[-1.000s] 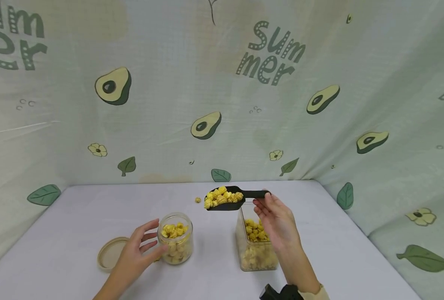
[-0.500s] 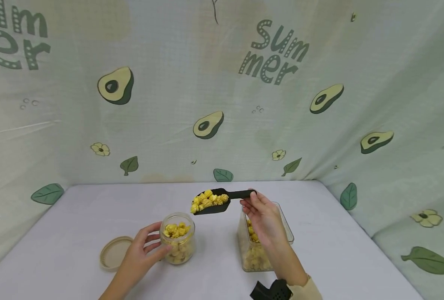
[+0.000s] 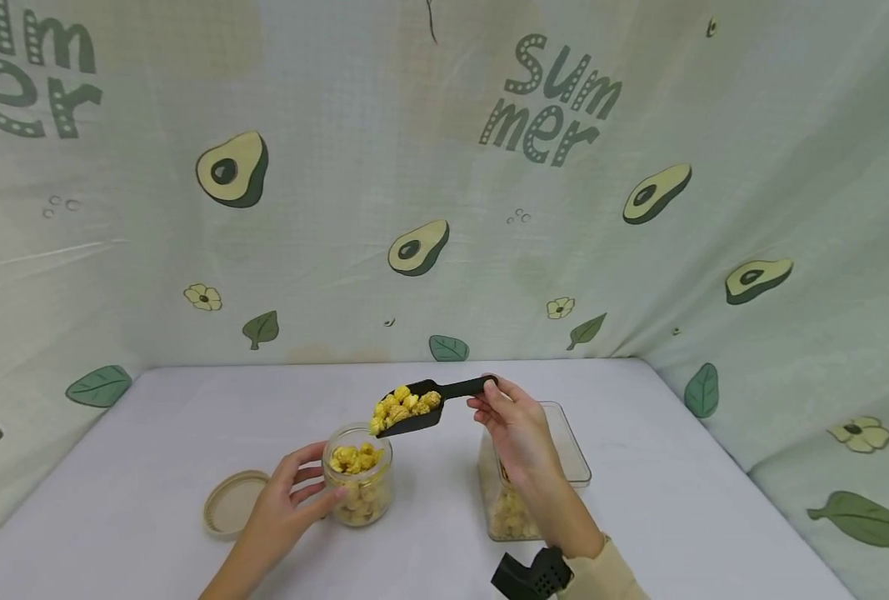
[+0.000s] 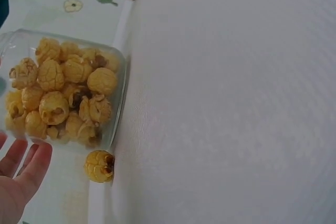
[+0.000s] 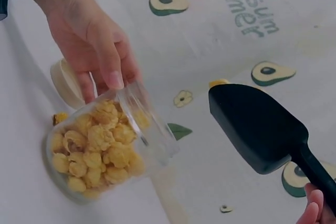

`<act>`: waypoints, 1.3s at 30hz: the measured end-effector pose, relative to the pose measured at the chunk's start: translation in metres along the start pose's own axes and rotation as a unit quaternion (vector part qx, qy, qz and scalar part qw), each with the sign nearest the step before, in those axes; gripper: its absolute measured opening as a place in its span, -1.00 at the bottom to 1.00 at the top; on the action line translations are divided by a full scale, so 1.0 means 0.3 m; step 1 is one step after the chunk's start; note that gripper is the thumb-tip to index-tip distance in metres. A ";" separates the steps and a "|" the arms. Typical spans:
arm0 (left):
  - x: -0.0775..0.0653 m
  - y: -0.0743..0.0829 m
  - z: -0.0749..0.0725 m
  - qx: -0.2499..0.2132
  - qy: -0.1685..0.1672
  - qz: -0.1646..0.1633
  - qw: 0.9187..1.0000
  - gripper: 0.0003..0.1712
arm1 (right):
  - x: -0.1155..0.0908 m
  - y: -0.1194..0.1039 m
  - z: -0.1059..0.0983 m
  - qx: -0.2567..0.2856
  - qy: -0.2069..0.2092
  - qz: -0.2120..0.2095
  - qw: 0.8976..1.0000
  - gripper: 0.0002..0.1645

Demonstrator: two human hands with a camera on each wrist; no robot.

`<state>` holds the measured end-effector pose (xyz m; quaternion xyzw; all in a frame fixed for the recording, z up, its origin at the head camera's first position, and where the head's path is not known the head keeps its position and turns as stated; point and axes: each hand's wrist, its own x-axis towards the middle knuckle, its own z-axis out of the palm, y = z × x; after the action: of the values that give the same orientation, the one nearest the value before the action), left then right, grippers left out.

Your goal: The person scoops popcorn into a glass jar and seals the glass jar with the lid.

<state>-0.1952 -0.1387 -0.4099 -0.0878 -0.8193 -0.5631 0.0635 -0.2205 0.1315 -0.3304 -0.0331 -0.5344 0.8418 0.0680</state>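
Observation:
My left hand [image 3: 288,498] holds the side of a glass jar [image 3: 375,492], which stands open on the table with yellow popcorn inside. In the right wrist view, its thumb lies against the jar's neck. My right hand [image 3: 517,429] pinches the handle end of a black scoop [image 3: 431,417] loaded with popcorn [image 3: 407,403]. The scoop's lip tilts down just above the right side of the jar's mouth. Seen from the right wrist, the scoop's underside [image 5: 257,127] hides most of its load.
Right of the jar stands a clear square container [image 3: 492,504] of popcorn, partly hidden behind my right hand and forearm. A beige round lid [image 3: 219,510] lies left of the jar. One loose popcorn piece [image 4: 98,166] sits beside the jar on the white table [image 3: 414,550].
My right hand has carried the loaded scoop left and slightly down, from above the square container to the jar's mouth, and the scoop has tipped lip-down. My left hand stays at the jar.

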 end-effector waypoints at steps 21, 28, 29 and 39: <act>0.002 -0.001 0.007 -0.010 -0.001 0.003 1.000 -0.30 | -0.010 -0.006 0.064 -0.188 -0.003 -0.045 0.981 -0.61; 0.000 0.003 0.002 -0.010 -0.007 -0.007 1.000 -0.28 | -0.015 -0.008 0.073 -0.211 0.005 -0.051 0.976 -0.65; 0.000 0.004 0.002 -0.010 -0.008 -0.009 1.000 -0.28 | -0.016 -0.008 0.074 -0.214 0.005 -0.053 0.975 -0.65; 0.000 -0.001 -0.001 -0.009 -0.005 -0.009 1.000 -0.28 | -0.042 -0.024 0.094 -0.239 -0.006 -0.090 0.967 -0.58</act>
<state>-0.1953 -0.1390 -0.4100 -0.0838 -0.8154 -0.5703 0.0537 -0.2111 0.1074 -0.3121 0.0054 -0.7215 0.6800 0.1305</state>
